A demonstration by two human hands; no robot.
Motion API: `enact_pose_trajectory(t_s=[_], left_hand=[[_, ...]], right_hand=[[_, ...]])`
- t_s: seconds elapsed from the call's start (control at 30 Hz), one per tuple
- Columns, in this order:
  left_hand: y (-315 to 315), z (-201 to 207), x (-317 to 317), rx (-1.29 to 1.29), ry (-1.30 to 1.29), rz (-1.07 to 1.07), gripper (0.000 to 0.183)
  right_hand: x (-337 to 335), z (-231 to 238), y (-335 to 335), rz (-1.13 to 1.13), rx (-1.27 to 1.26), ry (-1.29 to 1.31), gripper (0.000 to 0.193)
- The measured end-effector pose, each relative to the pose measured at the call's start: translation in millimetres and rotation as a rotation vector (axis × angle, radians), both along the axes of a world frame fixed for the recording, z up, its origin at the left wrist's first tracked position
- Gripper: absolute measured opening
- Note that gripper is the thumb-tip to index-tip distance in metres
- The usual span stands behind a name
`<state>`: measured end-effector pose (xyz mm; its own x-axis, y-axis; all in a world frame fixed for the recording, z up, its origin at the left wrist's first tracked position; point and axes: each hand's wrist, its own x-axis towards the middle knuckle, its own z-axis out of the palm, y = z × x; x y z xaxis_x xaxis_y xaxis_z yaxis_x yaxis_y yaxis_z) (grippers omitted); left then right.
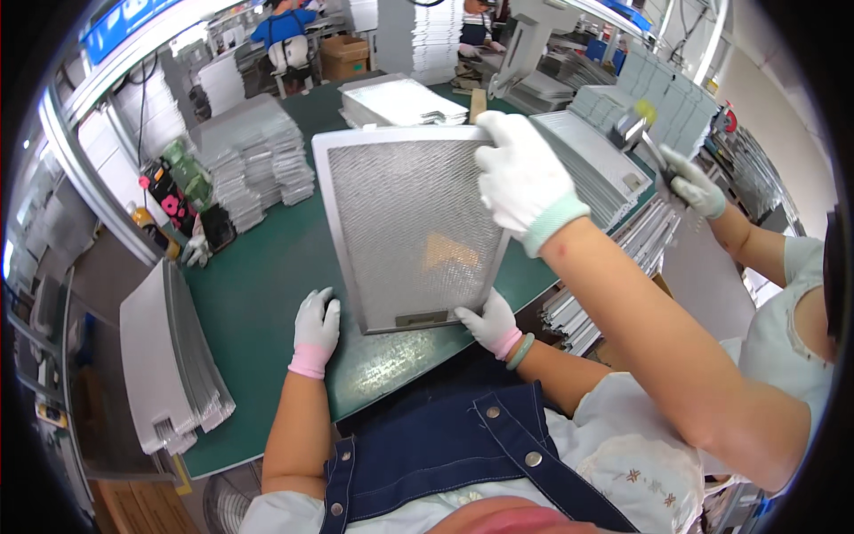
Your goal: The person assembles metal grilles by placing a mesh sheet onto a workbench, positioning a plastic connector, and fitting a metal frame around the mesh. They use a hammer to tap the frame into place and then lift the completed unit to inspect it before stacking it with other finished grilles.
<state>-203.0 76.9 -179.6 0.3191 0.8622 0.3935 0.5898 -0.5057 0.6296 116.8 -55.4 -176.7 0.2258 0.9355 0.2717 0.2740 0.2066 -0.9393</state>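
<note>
At the left of the frame, a stack of pale panels (pixel 156 347) stands on the green table (pixel 245 294). A little more right, in the upper left, there are piles of metal sheets (pixel 253 151). Near the centre, the left hand (pixel 317 325), in a white glove with pink cuff, rests on the table just beside the mesh panel; its fingers are slightly bent and apart, and it holds nothing. The mesh panel (pixel 400 222) is in the middle of the frame, tilted up, with its lower edge near the table. The right hand (pixel 492 324) is clamped on its lower right corner, the thumb in front. Above, a co-worker's hand (pixel 523 173) grips the upper right corner. At the right, another gloved hand (pixel 698 185) holds a hammer-like tool (pixel 630 130).
</note>
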Motion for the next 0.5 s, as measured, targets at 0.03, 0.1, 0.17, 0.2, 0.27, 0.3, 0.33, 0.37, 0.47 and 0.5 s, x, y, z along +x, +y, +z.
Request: enact_pose_trajectory(t_s=[0.03,0.1,0.17,0.2,0.27,0.3,0.33,0.37,0.47,0.5], left_hand=[[-1,1,-1,0.009,0.003,0.008,0.034],[-3,7,2,0.038,0.005,0.026,0.033],[-10,4,-2,0.012,0.008,0.041,0.033],[-8,5,-1,0.01,0.005,0.037,0.033],[-6,4,-3,0.005,0.015,0.038,0.033],[-5,4,-3,0.004,0.022,0.035,0.033],[-4,3,-2,-0.001,0.025,0.028,0.033],[-4,3,1,-0.006,0.027,0.02,0.033],[-4,2,-4,-0.02,0.037,0.027,0.033],[-5,2,-4,-0.02,0.04,0.018,0.033]], right_hand=[[-2,4,1,0.019,-0.01,0.023,0.04],[-2,11,5,0.04,-0.023,0.018,0.04],[-5,8,5,0.053,-0.026,0.011,0.041],[-5,7,5,0.057,-0.025,0.007,0.042],[-5,7,5,0.057,-0.012,-0.008,0.043],[-3,3,6,0.043,0.01,-0.03,0.043],[-1,-4,9,0.01,0.061,-0.086,0.041],[2,-9,8,-0.003,0.058,-0.097,0.041],[-11,22,2,0.022,-0.026,-0.058,0.045],[-12,28,0,0.031,-0.055,-0.048,0.046]])
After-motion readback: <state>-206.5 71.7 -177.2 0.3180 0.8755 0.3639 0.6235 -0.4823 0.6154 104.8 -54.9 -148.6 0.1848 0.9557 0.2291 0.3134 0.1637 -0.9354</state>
